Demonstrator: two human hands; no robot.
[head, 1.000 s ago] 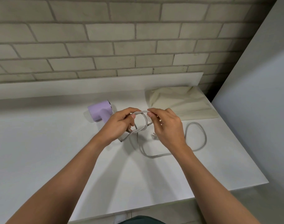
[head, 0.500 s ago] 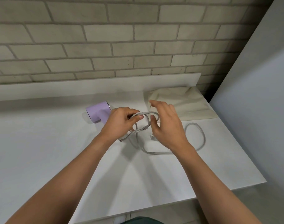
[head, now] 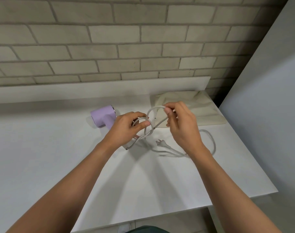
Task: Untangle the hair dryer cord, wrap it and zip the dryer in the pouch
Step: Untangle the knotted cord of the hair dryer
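I am holding the tangle of the grey rubbery power cord (head: 151,130) up off the white desk (head: 59,157) with both hands. My left hand (head: 126,126) is gripping a small coil of it, the fingers (head: 142,125) curled round the strand with the thumb pressing across the top. My right hand (head: 182,125) is sitting a little higher and farther back, pinching the top of a larger loop between thumb and forefinger, so that the loop is arching over to the left and dropping down into the crossing between my two hands. From that crossing two strands are running down to the left toward the desk; I think they are twisting round each other once there, but my left hand is covering part of the knot and I cannot be sure. The rest of the cord is lying slack on the desk beneath and to the right of my right wrist, curving out in a wide bend, and its plug (head: 160,142) is resting flat on the desk between my forearms. The lilac plastic hair dryer (head: 102,116) is lying on the desk just beyond my left hand, its handle partly hidden behind my knuckles. The beige fabric pouch (head: 205,106) is lying flat and rumpled at the back right corner of the desk, behind my right hand. A pale brick wall (head: 109,47) is rising behind the desk, and a plain grey panel (head: 269,98) is standing along its right side.
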